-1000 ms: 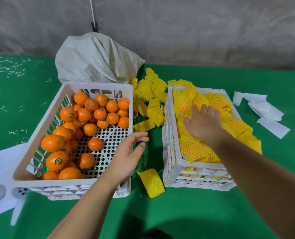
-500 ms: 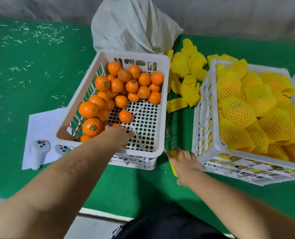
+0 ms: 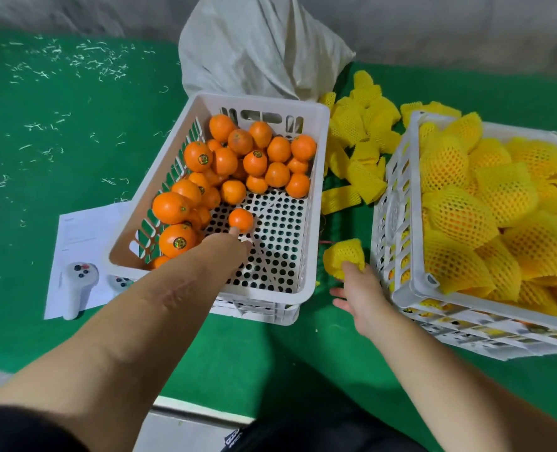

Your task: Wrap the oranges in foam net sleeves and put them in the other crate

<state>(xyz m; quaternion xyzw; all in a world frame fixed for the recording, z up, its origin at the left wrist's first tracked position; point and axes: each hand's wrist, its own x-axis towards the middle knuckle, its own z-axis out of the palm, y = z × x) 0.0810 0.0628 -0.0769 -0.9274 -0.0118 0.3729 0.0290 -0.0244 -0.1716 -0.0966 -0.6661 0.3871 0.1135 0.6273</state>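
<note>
Now the left hand [image 3: 228, 247], fingers out, touches a lone orange [image 3: 240, 219] mid-frame; it should cup it fully. The right hand [image 3: 357, 288] pinches a sleeve [image 3: 344, 256], best held mouth-open.

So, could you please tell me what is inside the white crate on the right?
The right crate is heaped with oranges in yellow foam net sleeves, orange showing faintly through the mesh. More yellow shows through the side slots, but the lower layers and the crate floor are covered.
</note>
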